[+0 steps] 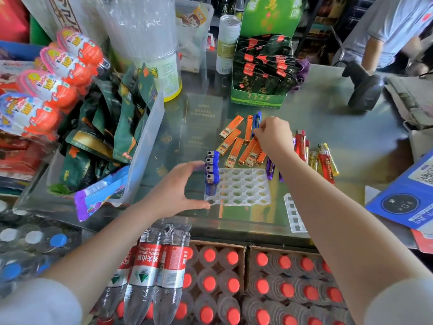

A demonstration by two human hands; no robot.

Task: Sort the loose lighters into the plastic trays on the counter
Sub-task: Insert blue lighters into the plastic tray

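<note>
Blue lighter (256, 123) pinched by right hand (274, 134), arm outstretched.

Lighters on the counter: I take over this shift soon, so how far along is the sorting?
Early. Done: four blue lighters stand in the clear tray's left column; its other holes show empty. In hand: the left hand steadies the tray, and the right hand pinches a loose blue lighter. Left: orange lighters, red and yellow ones, purple ones, and a second tray.
</note>
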